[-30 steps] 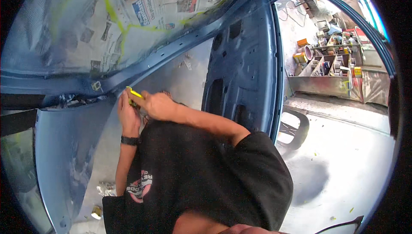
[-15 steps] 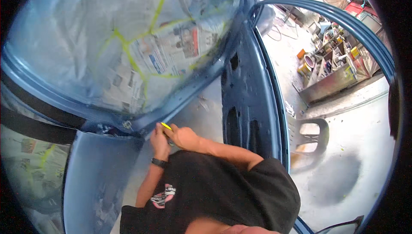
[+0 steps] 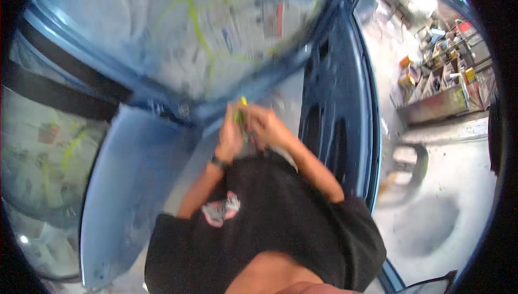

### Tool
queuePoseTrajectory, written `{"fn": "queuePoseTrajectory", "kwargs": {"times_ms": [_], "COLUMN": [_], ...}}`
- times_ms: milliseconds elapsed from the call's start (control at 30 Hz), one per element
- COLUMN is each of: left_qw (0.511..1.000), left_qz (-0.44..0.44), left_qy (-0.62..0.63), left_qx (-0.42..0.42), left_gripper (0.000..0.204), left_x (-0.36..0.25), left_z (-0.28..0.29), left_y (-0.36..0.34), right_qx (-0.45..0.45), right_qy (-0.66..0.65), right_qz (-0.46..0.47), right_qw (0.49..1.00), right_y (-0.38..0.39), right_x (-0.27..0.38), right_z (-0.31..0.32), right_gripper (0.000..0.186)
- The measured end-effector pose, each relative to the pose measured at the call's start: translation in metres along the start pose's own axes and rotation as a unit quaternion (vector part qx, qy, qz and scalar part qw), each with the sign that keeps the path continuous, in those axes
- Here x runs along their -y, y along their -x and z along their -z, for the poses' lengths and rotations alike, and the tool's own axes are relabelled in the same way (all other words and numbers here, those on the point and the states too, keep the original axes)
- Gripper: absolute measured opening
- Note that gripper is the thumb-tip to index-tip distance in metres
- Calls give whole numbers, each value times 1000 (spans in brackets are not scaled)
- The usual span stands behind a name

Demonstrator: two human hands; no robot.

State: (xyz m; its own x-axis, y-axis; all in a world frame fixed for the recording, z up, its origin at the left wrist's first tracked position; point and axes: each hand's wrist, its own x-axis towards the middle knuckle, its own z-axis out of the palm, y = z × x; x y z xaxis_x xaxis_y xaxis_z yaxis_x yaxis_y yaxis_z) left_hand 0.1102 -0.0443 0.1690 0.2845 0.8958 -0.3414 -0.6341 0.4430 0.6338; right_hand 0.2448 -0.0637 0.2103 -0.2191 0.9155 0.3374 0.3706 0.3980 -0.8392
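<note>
Near the middle of the frame we see the left hand and the right hand close together, each grip curled around a small yellow item that pokes up between the fingertips. We cannot tell its kind, nor exactly which fingers pinch it, because the whole area is blurred. A dark band circles the left wrist, and both forearms run back to a black shirt that fills the lower middle, with a pink and white print on it.

Just left of the hands we find a smooth blue panel sloping toward the lower left. Above them, across the top of the frame, sheeting and newspaper lie under lines of yellow-green tape. Right of the hands stands a blue door, its face pierced by dark openings.

Beyond the door, we see a grey chair on the pale floor at the right. Toward the upper right, a metal rack carries cans and bottles, with a small orange box near its left end.
</note>
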Motion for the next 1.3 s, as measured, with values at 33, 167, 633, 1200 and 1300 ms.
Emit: {"fn": "queuePoseTrajectory", "kwargs": {"times_ms": [33, 167, 633, 1200, 1300], "left_qw": [999, 991, 961, 990, 981], "left_qz": [-46, -111, -156, -5, 24], "left_qy": [-12, -53, -218, -139, -190], "left_qx": [21, 49, -61, -31, 26], "left_gripper": [48, 45, 20, 23, 23], "left_x": [-1, -17, 4, 8, 14], "left_z": [-4, -1, 7, 5, 20], "left_y": [1, 6, 27, 28, 31], "right_qx": [-9, 55, -4, -464, -463], "right_qy": [-44, -252, 27, 641, 672], "right_qz": [8, -201, -102, -154, -224], "right_qw": [999, 945, 994, 591, 533], "right_y": [1, 5, 55, 116, 150], "right_x": [8, 28, 32, 36, 29], "right_z": [1, 6, -18, 219, 255], "right_gripper": [41, 33, 55, 19, 17]}}
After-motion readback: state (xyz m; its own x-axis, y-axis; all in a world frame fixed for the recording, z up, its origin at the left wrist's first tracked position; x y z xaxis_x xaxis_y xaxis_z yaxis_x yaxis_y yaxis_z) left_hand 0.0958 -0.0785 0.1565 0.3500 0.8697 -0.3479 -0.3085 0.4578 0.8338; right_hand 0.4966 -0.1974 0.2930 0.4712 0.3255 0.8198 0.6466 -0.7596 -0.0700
